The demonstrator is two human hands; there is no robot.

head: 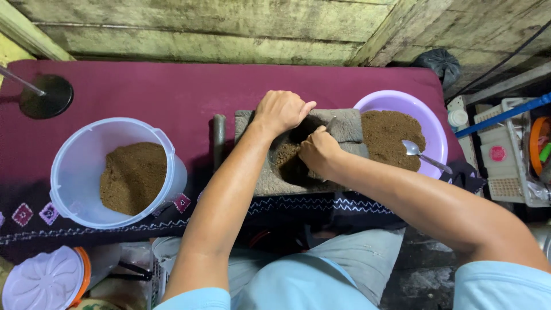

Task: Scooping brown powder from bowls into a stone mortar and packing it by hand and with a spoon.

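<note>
A grey stone block point(261, 178) with a round hollow lies on the maroon cloth, and brown powder point(285, 155) sits in the hollow. My left hand point(281, 110) grips the hollow's far rim with curled fingers. My right hand point(319, 152) is closed over the hollow around a thin metal tool whose tip point(331, 123) sticks up past the fingers. Most of that tool is hidden in my fist.
A purple bowl point(427, 112) of brown powder holds a metal spoon point(422, 154) at the right. A clear plastic tub point(80, 166) with brown powder stands at the left. A white ribbed lid point(43, 281) lies near left. A crate of clutter point(511, 149) sits far right.
</note>
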